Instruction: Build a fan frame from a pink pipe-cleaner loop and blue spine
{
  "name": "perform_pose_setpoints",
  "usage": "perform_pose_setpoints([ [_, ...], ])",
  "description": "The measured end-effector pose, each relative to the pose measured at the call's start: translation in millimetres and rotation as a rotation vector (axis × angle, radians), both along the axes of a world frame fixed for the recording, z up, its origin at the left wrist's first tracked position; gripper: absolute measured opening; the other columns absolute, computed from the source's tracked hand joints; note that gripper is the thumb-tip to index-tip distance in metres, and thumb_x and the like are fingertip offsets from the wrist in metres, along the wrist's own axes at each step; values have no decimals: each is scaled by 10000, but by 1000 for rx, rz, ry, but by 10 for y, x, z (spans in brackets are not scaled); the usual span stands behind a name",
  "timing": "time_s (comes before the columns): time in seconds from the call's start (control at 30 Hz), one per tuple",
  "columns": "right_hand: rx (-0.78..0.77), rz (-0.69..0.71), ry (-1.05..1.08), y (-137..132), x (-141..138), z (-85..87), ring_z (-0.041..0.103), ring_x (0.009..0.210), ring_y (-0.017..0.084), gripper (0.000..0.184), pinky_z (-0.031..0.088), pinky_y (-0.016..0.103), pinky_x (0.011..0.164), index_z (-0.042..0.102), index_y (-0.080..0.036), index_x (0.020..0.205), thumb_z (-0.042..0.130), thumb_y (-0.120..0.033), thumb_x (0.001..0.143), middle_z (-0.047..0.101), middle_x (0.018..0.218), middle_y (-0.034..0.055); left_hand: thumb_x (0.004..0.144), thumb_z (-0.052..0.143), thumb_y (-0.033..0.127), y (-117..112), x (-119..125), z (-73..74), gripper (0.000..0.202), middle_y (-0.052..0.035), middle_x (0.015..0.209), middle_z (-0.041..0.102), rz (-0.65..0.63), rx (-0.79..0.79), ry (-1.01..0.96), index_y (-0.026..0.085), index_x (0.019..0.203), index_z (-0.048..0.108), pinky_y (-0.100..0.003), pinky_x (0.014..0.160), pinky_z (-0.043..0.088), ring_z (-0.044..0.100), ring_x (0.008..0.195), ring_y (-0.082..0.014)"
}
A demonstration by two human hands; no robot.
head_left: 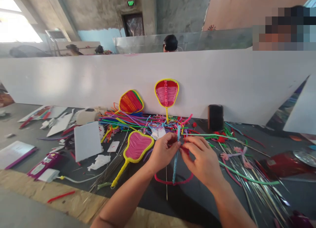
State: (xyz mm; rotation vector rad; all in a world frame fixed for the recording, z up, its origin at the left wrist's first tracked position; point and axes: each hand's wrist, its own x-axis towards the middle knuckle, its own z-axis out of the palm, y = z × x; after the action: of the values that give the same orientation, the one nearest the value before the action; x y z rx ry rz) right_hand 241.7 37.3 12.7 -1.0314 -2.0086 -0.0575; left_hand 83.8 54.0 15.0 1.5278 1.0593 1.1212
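My left hand (166,152) is closed, thumb and fingers pinching a light blue pipe cleaner braid (175,168) that stands nearly upright. The braid's lower end meets a curved magenta pipe cleaner (163,181). Close on the right, my right hand (201,158) has its thumb and fingertips drawn together at the braid; what they pinch is hidden. A thin metal wire (166,188) points down below my left hand. Left of my hands lies a pink fan with a yellow rim and handle (138,146). Two more fans, one pink and red (167,93), one red and orange (131,102), lean against the white board.
Bundled colourful pipe cleaners (123,119) lie behind my hands. A black phone (215,117) leans on the white board (98,76). Metal wires (261,188) and a red can (291,163) are at right; a white card (87,141) and purple device (44,164) at left. People sit beyond the board.
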Motion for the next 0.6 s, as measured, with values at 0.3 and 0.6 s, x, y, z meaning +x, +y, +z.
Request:
perform_pose_setpoints([
  [0.3, -382, 262, 328, -53, 134, 113, 614, 870, 186, 116, 511, 315, 749, 604, -217, 811, 519, -220, 891, 628, 927, 57, 814, 566, 382, 33, -82, 41, 229, 54, 656, 409, -30, -49, -70, 183, 800, 454, -190, 494, 389, 420, 561, -81],
  [0.6, -237, 118, -21, -100, 111, 146, 587, 781, 198, 124, 485, 351, 734, 654, -221, 905, 530, -217, 899, 687, 818, 43, 810, 563, 307, 29, -52, 14, 149, 58, 664, 470, -95, -56, 92, 176, 809, 492, -177, 467, 358, 412, 496, -52],
])
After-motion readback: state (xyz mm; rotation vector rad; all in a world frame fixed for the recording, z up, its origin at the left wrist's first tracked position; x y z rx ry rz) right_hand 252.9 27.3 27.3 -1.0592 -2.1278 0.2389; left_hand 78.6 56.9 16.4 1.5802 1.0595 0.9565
